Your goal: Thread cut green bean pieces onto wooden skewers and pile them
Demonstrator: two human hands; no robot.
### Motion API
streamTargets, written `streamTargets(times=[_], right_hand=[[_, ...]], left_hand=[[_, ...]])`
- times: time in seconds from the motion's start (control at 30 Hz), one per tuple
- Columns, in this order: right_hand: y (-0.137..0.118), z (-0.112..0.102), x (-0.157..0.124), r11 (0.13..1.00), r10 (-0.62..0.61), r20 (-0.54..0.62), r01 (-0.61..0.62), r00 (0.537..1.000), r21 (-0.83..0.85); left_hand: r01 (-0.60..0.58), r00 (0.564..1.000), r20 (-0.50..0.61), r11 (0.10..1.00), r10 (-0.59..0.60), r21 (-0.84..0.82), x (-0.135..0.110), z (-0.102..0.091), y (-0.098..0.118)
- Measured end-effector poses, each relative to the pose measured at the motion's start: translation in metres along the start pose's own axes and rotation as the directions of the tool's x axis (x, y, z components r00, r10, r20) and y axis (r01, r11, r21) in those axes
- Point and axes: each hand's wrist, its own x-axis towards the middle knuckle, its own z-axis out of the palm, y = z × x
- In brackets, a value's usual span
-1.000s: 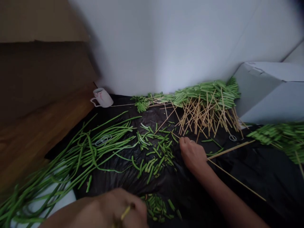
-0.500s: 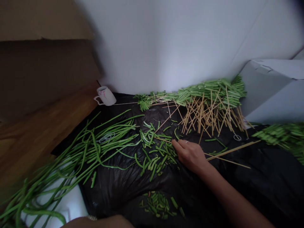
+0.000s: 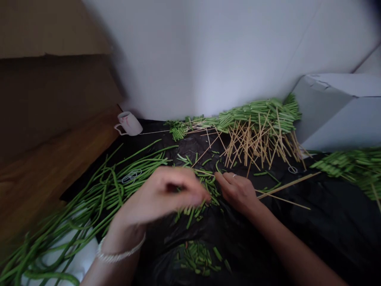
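Observation:
My left hand (image 3: 160, 196), with a bracelet on the wrist, hovers blurred over a scatter of cut green bean pieces (image 3: 190, 212). Its fingers are curled into a pinch, and what they hold is unclear. My right hand (image 3: 238, 190), with a ring, rests on the black plastic sheet (image 3: 327, 230) just right of those pieces. It pinches a thin bamboo skewer (image 3: 285, 201) whose tip points left into the beans. Long uncut beans (image 3: 133, 167) lie to the left.
A heap of skewered beans and loose skewers (image 3: 256, 139) lies against the white wall. Another heap of skewered beans (image 3: 351, 167) lies at right beside a white box (image 3: 336, 111). Also here are a tipped mug (image 3: 127, 123), rubber bands (image 3: 131, 174), a small pile of bean bits (image 3: 196, 258) and a wooden floor (image 3: 44, 167).
My left hand rose from the bottom edge and swung up over the cut beans. My right hand slid left toward them, and the skewer moved with it.

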Motion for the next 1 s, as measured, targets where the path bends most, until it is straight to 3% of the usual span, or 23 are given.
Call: streamTargets(times=[0.07,0.13,0.23,0.43,0.63,0.73,0.8,1.0], right_hand=[[0.002,0.001,0.0,1.0,0.021,0.009,-0.02,1.0,-0.018],[0.003,0.001,0.0,0.999,0.036,0.022,-0.036,0.999,-0.029],[0.004,0.002,-0.001,0.998,0.048,0.031,-0.047,0.998,-0.05],[0.003,0.003,-0.003,0.996,0.029,0.028,-0.027,0.999,-0.082],[0.0,0.004,-0.004,0.997,0.004,0.03,-0.001,1.0,-0.082],[0.0,0.005,-0.004,0.996,0.012,0.052,-0.007,0.999,-0.085],[0.001,0.005,-0.003,0.995,0.04,0.077,-0.033,0.996,-0.092],[0.007,0.005,-0.002,0.989,0.114,0.146,-0.098,0.983,-0.115]], left_hand=[[0.064,0.995,-0.09,0.972,-0.044,0.228,0.053,0.011,-0.018],[0.157,0.972,-0.229,0.869,-0.052,0.469,0.08,0.021,-0.041],[0.26,0.961,-0.247,0.715,-0.126,0.649,0.079,0.033,-0.069],[0.298,0.954,-0.218,0.627,-0.204,0.72,0.063,0.037,-0.081],[0.274,0.962,-0.195,0.712,-0.193,0.646,0.065,0.04,-0.087],[0.245,0.958,-0.265,0.789,-0.108,0.563,0.066,0.041,-0.097],[0.259,0.933,-0.353,0.814,-0.071,0.52,0.068,0.042,-0.102],[0.148,0.919,-0.392,0.886,0.041,0.439,0.072,0.051,-0.099]])
